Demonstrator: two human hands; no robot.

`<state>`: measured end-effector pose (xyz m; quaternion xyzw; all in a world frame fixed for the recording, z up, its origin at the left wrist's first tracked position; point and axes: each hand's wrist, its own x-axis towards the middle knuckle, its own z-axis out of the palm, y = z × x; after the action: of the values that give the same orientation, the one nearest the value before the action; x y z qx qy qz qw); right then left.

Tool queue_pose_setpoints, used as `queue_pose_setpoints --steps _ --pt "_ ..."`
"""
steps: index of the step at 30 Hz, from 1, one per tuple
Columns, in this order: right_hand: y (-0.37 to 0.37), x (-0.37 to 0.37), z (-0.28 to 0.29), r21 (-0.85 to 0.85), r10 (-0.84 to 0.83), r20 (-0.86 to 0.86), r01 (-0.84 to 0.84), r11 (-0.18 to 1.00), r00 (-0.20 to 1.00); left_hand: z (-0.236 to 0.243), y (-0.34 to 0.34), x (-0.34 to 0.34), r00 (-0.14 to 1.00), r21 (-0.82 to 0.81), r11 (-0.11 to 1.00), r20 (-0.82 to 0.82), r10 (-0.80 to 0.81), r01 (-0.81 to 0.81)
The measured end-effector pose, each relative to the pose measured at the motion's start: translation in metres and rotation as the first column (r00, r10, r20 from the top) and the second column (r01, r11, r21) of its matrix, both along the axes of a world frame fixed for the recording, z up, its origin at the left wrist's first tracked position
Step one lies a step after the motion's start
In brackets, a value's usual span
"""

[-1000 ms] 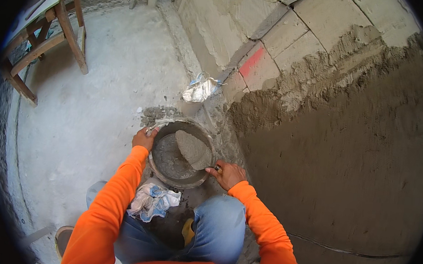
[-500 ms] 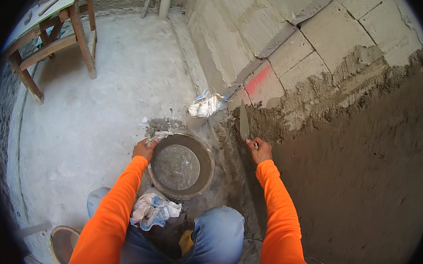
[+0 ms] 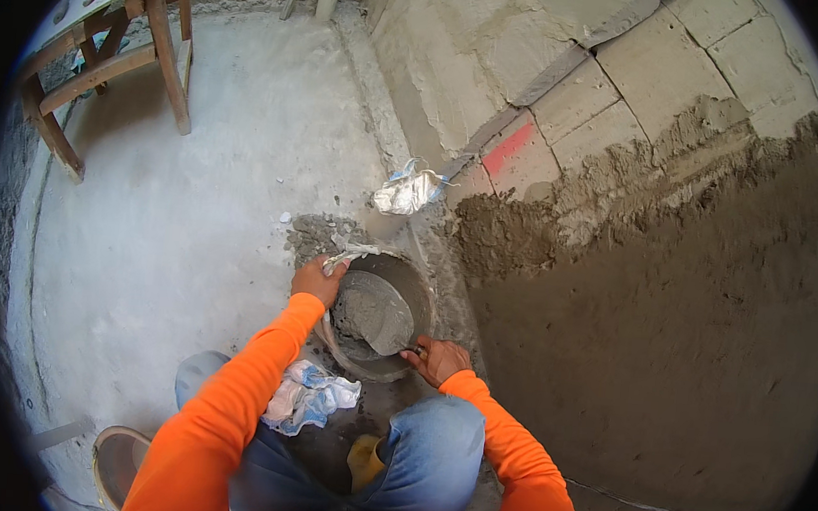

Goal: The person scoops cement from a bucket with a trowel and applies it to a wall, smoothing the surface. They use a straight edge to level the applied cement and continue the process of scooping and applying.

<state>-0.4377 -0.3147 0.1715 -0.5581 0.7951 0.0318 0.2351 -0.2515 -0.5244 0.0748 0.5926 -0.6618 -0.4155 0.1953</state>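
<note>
Between my knees and the wall stands a round mortar basin [image 3: 431, 301] with wet grey mortar [image 3: 355, 311] in the bottom. My left hand [image 3: 321, 280] is closed on the basin's far left rim, where a whitish strip of cloth or plastic [image 3: 352, 251] is bunched. My right hand [image 3: 441, 361], at the near right rim, is closed around the handle of a trowel. The trowel's blade [image 3: 391, 329] lies inside the basin against the mortar, coated grey. To the right, wet brown plaster [image 3: 653, 323] covers the lower wall, with bare blocks [image 3: 659, 69] above it.
A crumpled white and silver sack [image 3: 407, 193] lies beyond the basin by the wall's foot. Another crumpled sack [image 3: 311, 397] is near my knees. A second basin [image 3: 119, 463] stands at lower left, and a wooden table [image 3: 121, 65] at the far left. Spilled mortar [image 3: 313, 235] dots the floor.
My right hand has brought the trowel down from the wall into the basin. My left hand still grips the basin's rim, and the basin now looks tilted.
</note>
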Motion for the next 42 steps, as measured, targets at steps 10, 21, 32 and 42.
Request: queue_pose_setpoints --steps 10,21,32,42 --pt "-0.062 -0.152 0.001 0.461 -0.537 0.806 0.306 0.833 0.249 -0.047 -0.034 0.041 0.994 0.161 0.982 0.065 0.088 -0.098" --pt "-0.015 -0.106 0.003 -0.105 0.029 -0.116 -0.042 0.994 0.993 -0.014 -0.021 0.02 0.996 0.116 0.99 0.035 0.082 -0.085" --pt "0.037 -0.004 -0.025 0.115 -0.014 -0.05 0.02 0.993 0.999 0.019 0.032 -0.015 0.989 0.017 0.995 -0.118 -0.094 0.097" --pt "-0.025 -0.059 0.128 -0.024 -0.165 0.569 0.217 0.976 0.806 -0.048 -0.036 0.042 0.995 0.074 0.995 0.081 0.058 -0.064"
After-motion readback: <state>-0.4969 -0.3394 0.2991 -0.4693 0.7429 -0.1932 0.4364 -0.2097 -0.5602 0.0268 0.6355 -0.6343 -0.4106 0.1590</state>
